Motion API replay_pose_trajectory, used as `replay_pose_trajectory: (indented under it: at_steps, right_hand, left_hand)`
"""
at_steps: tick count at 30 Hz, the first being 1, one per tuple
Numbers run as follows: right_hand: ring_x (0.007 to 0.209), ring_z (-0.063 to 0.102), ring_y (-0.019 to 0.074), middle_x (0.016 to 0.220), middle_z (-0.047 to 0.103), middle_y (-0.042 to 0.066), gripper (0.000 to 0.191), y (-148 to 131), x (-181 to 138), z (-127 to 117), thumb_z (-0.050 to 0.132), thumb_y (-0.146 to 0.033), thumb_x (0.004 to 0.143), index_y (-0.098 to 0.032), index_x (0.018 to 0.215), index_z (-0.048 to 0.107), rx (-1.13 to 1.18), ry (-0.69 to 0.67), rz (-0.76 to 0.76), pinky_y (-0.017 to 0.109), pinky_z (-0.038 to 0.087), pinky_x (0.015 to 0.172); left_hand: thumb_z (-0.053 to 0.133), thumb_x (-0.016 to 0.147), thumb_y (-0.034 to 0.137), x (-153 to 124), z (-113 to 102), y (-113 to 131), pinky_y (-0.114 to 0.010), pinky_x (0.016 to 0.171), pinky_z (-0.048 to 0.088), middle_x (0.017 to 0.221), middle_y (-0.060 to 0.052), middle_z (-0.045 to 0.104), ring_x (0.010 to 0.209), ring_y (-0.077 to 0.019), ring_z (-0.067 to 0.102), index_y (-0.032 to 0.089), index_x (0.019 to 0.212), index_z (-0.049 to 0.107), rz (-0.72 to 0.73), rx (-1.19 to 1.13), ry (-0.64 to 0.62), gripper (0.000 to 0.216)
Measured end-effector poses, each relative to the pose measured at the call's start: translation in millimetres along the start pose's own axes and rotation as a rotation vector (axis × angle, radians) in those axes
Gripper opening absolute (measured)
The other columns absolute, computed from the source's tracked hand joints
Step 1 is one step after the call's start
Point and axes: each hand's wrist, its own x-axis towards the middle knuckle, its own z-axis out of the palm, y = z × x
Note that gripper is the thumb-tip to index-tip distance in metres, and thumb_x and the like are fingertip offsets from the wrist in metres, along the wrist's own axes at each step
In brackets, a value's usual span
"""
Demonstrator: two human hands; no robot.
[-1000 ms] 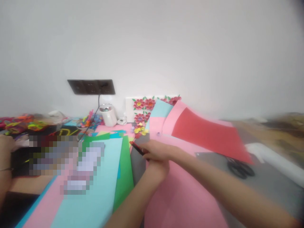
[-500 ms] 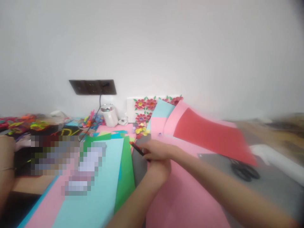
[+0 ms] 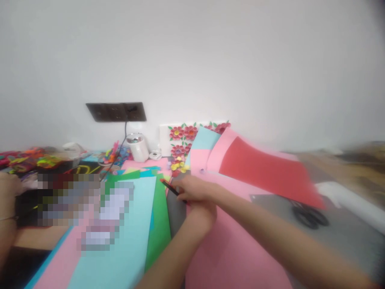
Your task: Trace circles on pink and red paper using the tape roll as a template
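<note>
My right hand (image 3: 194,188) reaches in from the lower right and is closed on a red and black pen (image 3: 169,187), whose tip points left over a dark grey sheet (image 3: 176,212). My left hand (image 3: 202,212) lies just beneath the right one, on the edge of a large pink sheet (image 3: 228,249). Its fingers are hidden behind my right hand. A green sheet (image 3: 159,224) and a light blue sheet (image 3: 129,241) lie to the left of the pen.
A red sheet (image 3: 267,170) slants over pink paper at the right, with black scissors (image 3: 309,218) below it. A paper-flower card (image 3: 180,138), a white cup (image 3: 138,147) and a wall socket (image 3: 116,111) stand at the back. Another person's hand (image 3: 7,188) rests at the far left.
My right hand and the pen have shifted slightly left and up. Everything else has hardly moved.
</note>
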Motion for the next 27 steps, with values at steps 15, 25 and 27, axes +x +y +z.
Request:
replay_pose_trajectory:
  at_steps: [15, 25, 27]
  right_hand:
    - [0.076, 0.061, 0.0207, 0.088, 0.066, 0.009, 0.022, 45, 15, 19, 0.056, -0.03, 0.081, -0.018, 0.098, 0.051, 0.046, 0.404, 0.466, 0.024, 0.034, 0.057]
    - [0.075, 0.066, 0.0217, 0.076, 0.069, 0.006, 0.015, 74, -33, 15, 0.057, -0.028, 0.078, -0.018, 0.084, 0.048, 0.319, 0.703, 0.675, 0.028, 0.044, 0.061]
    - [0.065, 0.066, 0.0182, 0.073, 0.068, 0.006, 0.016, 78, -55, 17, 0.054, -0.032, 0.081, -0.019, 0.083, 0.045, 0.409, 0.734, 0.691, 0.027, 0.047, 0.057]
  left_hand:
    - [0.039, 0.081, 0.008, -15, -18, 0, -0.049, 0.086, 0.037, 0.13, -0.028, 0.044, 0.115, -0.0406, 0.043, 0.003, 0.13, 0.041, 0.036, 0.164, -0.039, 0.049]
    - [0.038, 0.082, 0.005, -23, -34, -16, -0.04, 0.085, 0.039, 0.118, -0.019, 0.049, 0.104, -0.0283, 0.048, 0.008, 0.114, 0.05, 0.207, 0.162, -0.014, 0.034]
    - [0.038, 0.083, 0.007, -22, -37, -24, -0.039, 0.087, 0.038, 0.114, -0.014, 0.051, 0.101, -0.0258, 0.048, 0.012, 0.107, 0.053, 0.253, 0.101, -0.015, 0.029]
